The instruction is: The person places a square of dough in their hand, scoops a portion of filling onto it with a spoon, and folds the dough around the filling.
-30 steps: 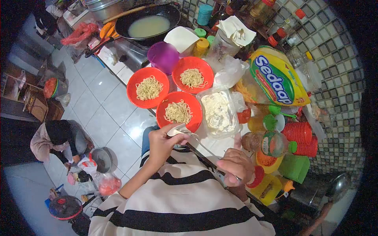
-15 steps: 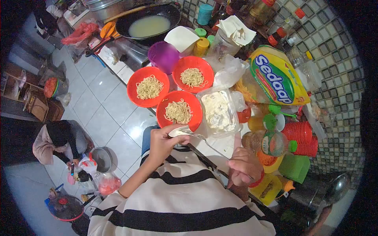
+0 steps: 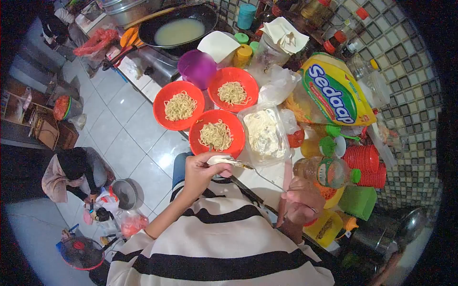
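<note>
My left hand [image 3: 202, 174] is closed on a small, soft, white dough-like piece [image 3: 220, 159] pinched between thumb and fingers, just in front of the nearest red bowl [image 3: 194, 142]. In my right hand [image 3: 304, 200] is a thin metal spoon [image 3: 269, 180]. Its tip, with a bit of brownish stuff on it, meets the right end of the white piece. Noodles [image 3: 216, 136] fill the middle of that bowl, and a metal handle shows by my left fingers. Right beside it stands a clear plastic tub [image 3: 287, 155] holding white, floury contents.
Two more red bowls [image 3: 159, 119] [image 3: 213, 102] of noodles stand behind. A purple bowl [image 3: 197, 69] and a wok [image 3: 145, 31] of cloudy liquid are farther back. Bottles, a yellow-green packet [image 3: 334, 90] and stacked red cups [image 3: 361, 159] crowd the right. Another person [image 3: 71, 167] crouches at left.
My right hand has shifted slightly up and right. The spoon's end has drawn back toward the right edge of the white piece, which stays in my left hand.
</note>
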